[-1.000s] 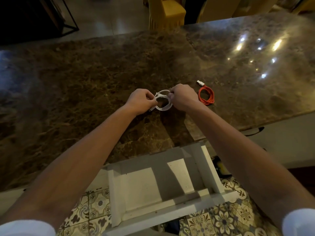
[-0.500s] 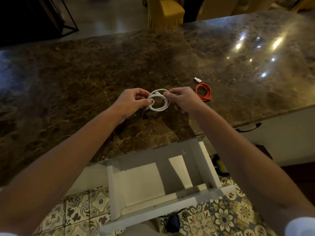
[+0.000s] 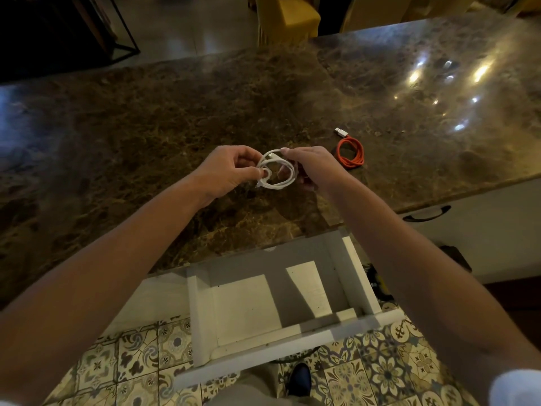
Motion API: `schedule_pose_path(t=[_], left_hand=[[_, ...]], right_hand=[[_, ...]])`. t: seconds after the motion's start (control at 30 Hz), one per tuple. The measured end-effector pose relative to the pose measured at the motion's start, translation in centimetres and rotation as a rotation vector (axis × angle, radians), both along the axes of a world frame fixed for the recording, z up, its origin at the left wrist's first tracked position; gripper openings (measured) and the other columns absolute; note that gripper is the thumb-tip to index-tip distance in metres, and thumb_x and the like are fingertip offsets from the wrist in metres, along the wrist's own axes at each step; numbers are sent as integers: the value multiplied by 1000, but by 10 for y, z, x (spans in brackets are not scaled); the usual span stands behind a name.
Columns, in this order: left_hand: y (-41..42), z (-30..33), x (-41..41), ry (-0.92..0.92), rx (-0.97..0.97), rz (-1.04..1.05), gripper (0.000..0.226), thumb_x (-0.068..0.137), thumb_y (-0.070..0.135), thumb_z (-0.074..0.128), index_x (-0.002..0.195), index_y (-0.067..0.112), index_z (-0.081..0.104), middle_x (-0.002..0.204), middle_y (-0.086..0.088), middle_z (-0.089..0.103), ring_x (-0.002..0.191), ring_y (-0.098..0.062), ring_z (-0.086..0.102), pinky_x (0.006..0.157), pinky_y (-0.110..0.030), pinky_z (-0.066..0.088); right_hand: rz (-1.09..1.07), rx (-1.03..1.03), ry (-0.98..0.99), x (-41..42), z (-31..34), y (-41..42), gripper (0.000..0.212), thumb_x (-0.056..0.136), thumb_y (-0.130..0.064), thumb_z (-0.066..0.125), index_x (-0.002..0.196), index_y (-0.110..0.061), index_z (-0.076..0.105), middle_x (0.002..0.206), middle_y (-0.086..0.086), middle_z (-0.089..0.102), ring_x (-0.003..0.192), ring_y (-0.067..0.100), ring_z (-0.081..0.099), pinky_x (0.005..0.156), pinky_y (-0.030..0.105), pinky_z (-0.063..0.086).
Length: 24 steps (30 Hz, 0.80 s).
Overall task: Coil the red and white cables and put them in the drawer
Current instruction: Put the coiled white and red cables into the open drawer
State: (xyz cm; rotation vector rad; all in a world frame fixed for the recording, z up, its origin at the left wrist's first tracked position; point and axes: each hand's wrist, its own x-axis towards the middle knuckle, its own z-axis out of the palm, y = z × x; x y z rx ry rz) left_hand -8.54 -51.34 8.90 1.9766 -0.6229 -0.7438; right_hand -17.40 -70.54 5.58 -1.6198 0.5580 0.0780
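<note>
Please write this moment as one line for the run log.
left hand: pinches coiled white cable | right hand: pinches it | coiled red cable: on marble countertop | white wooden drawer: open

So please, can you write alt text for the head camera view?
Both hands, left hand and right hand, hold a coiled white cable above a marble counter. A coiled red cable lies to the right; an open white drawer waits below.

Both hands (image 3: 231, 168) (image 3: 313, 165) pinch the coiled white cable (image 3: 278, 174)

Bare forearms, a white sleeve (image 3: 516, 388) cuff at the right arm, dark shoe (image 3: 299, 378) below.
</note>
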Motion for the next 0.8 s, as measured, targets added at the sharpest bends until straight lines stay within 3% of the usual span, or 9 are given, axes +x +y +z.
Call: schedule_pose_path(t=[0.2,0.4,0.5,0.57,0.8], left_hand=[[-1,8,1,65,5,-7,20,89,9,76,108,16,75,100,0,79,84,-1,73,77,-16,54],[-3,8,-5,73,9,-14,21,90,7,74,111,14,74,98,0,77,81,1,72,70,-12,54],[-2,4,-7,114,-47,74,21,92,9,74,112,14,72,100,-1,78,84,-5,71,73,-17,56],[1,-1,-10,172,-93,118,21,91,9,74,112,13,72,101,-2,77,86,-7,72,74,-19,58],[11,-12,-26,355,-203,282,21,93,5,71,114,7,70,95,-3,78,84,-11,75,72,-22,60]], right_hand=[[76,68,-135,-2,1,-1,28,108,-35,53,101,-15,71,73,7,62,46,7,47,38,18,32],[-14,98,25,-1,-1,2,35,103,-34,58,107,-5,76,72,7,60,50,12,45,45,23,29],[-29,161,-11,-2,-2,2,23,102,-31,61,98,-14,76,70,3,62,50,10,46,42,22,28],[-23,160,-52,-5,-4,1,14,101,-29,65,108,-20,73,73,2,68,49,9,50,40,22,31],[-14,50,-108,-36,-4,6,20,101,-16,61,107,-14,80,79,3,70,59,12,55,50,26,41]])
